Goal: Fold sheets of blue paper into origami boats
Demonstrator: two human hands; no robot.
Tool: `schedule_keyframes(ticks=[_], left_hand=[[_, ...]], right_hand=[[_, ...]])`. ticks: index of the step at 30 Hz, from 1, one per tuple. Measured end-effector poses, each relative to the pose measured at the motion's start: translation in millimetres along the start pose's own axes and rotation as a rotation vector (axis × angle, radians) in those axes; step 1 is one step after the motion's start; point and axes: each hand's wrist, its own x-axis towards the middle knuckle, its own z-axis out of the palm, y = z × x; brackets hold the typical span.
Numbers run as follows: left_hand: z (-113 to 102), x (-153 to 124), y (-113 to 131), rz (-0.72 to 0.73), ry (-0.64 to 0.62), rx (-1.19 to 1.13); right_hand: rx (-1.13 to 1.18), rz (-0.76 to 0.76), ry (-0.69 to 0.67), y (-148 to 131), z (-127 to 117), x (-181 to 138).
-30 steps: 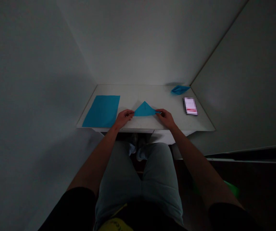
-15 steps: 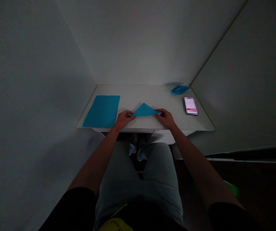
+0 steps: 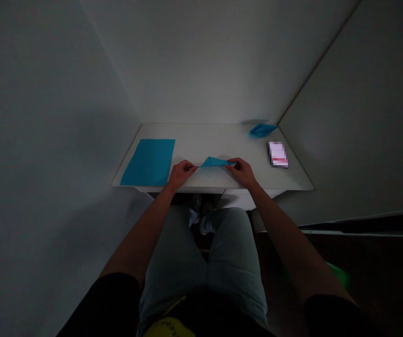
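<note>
A folded blue paper (image 3: 214,162) is stretched between my two hands just over the white table (image 3: 219,138). It now looks narrow, with a small peak left of its middle. My left hand (image 3: 182,173) pinches its left tip between thumb and fingers. At the other end, my right hand (image 3: 241,171) grips the right tip in the same way. The fingertips hide both ends of the paper.
Flat blue paper (image 3: 148,161) lies on the table's left side. A folded blue paper boat (image 3: 263,130) sits at the back right corner, with a phone (image 3: 278,154) in front of it. Walls border the table behind and at the sides.
The folded paper has tilted and narrowed; its peak is lower and the broad triangular face no longer shows. Both hands stay in nearly the same place, still gripping its ends.
</note>
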Motion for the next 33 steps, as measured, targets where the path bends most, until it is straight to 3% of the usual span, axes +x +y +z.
schedule_keyframes(ticks=[33], left_hand=[[0,3,-11,0.072,-0.054,0.116]], right_hand=[[-0.042,-0.005,-0.018,2,0,1]])
